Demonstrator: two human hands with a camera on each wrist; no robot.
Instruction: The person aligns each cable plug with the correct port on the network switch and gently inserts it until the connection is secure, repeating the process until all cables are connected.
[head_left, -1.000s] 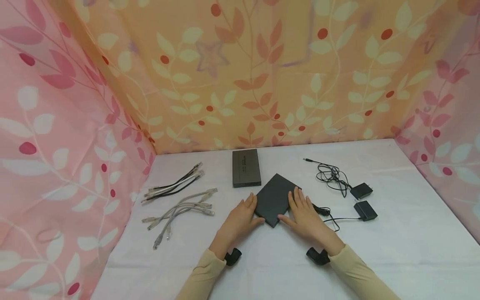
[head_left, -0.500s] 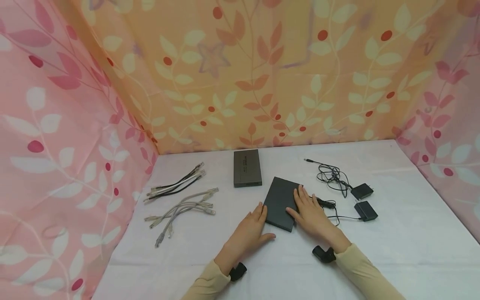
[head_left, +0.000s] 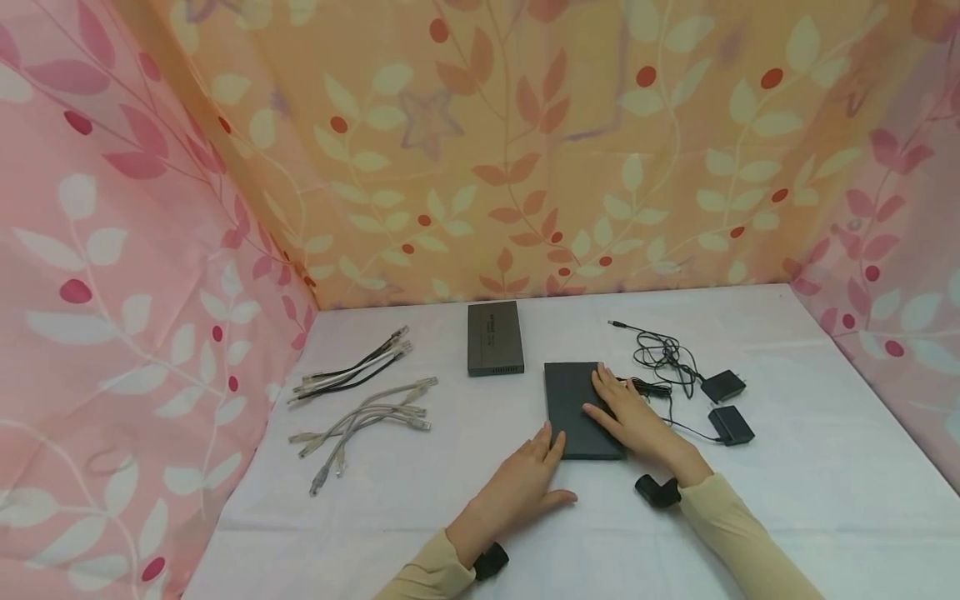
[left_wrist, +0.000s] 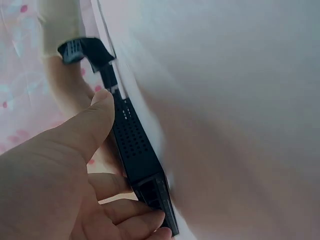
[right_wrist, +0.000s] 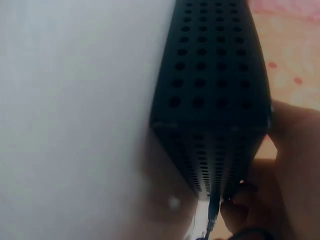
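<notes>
The flat black rectangular box with perforated sides (head_left: 573, 408) lies on the white cloth-covered table (head_left: 825, 433), well in from its far edge. The right hand (head_left: 637, 427) rests loosely over the box's right side; its lower fingers look unclear in the dim wrist view. The left hand (head_left: 517, 479), fingers extended and unclenched, touches the near-left corner. A brown-grey rectangular box (head_left: 495, 337) sits near the table's far edge.
</notes>
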